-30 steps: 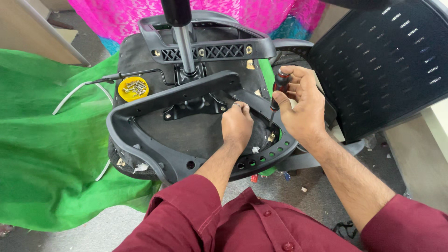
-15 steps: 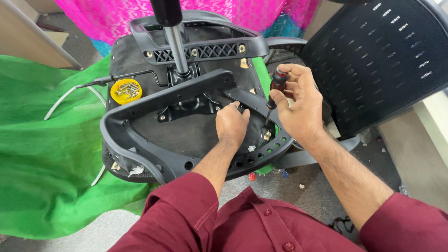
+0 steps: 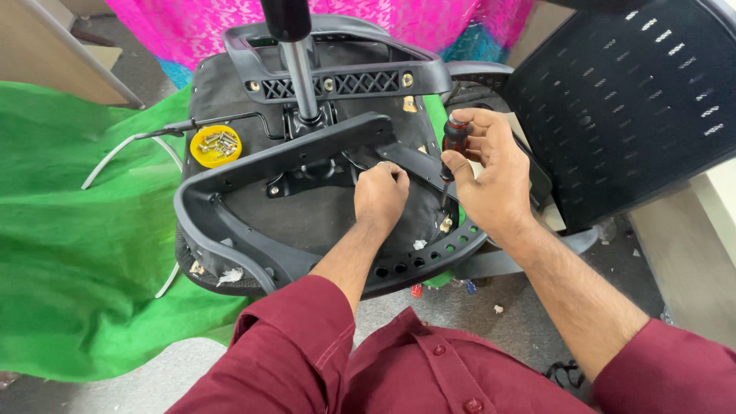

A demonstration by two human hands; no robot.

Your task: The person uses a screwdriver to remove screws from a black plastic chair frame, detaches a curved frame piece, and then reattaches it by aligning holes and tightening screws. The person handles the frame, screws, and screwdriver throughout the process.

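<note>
Floor: a grey floor (image 3: 675, 268) with a big green cloth (image 3: 69, 230) spread on the left side.
Back: a bright pink cloth (image 3: 429, 23) hangs behind.
Chair seat: an upside-down black plastic chair seat (image 3: 253, 230) lies on the green cloth.
Pole: a shiny metal pole (image 3: 300, 77) sticks up from the seat, near the hands.
Chair back: a black chair back with holes (image 3: 629, 100) stands on the right, close to the right arm.
Cup: a small yellow round lid full of screws (image 3: 215, 146) sits on the seat, well apart from the hands.
Left hand: the left hand (image 3: 379, 193) is curled into a fist and presses on the seat; I cannot tell if it holds anything.
Right hand: the right hand (image 3: 487, 172) is wrapped around a black and red screwdriver (image 3: 452, 149), tip pointing down at the seat edge.
</note>
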